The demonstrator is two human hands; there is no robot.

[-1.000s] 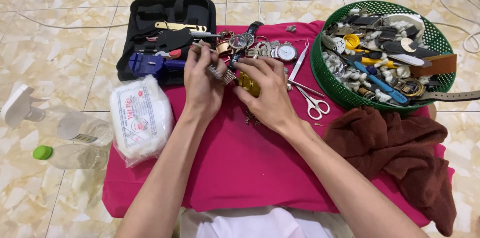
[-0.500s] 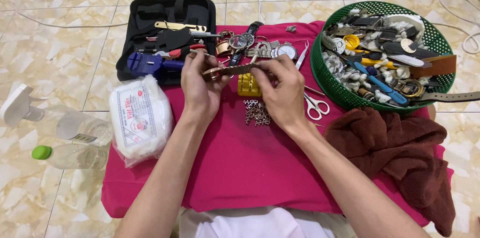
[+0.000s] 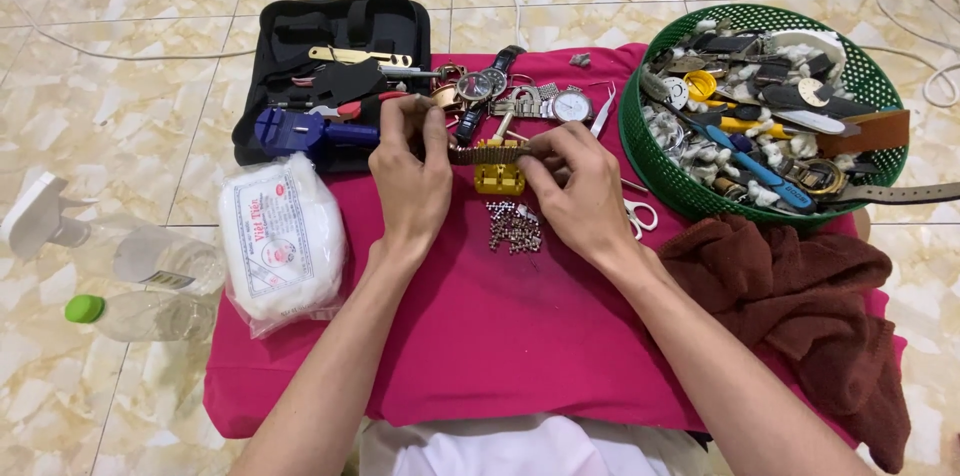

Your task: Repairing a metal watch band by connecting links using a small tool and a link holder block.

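My left hand (image 3: pixel 410 176) and my right hand (image 3: pixel 570 191) each grip one end of a gold metal watch band (image 3: pixel 490 153), stretched level between them. Just under the band sits a small yellow band-holder block (image 3: pixel 498 178) on the pink cloth (image 3: pixel 480 336). A little heap of loose metal links (image 3: pixel 512 227) lies on the cloth below the block, between my wrists. Several watches (image 3: pixel 520 96) lie in a row just beyond my hands.
An open black tool case (image 3: pixel 330 56) with a blue tool (image 3: pixel 300 131) lies at the back left. A green basket (image 3: pixel 640 151) full of watch parts stands right. Small scissors (image 3: pixel 640 216), a brown towel (image 3: pixel 800 306), a white cotton pack (image 3: pixel 280 246) and plastic bottles (image 3: pixel 150 281) surround the cloth.
My hands have lifted apart and pulled the watch band out straight above the yellow block. The heap of loose links, hidden under my hands a second ago, now lies uncovered.
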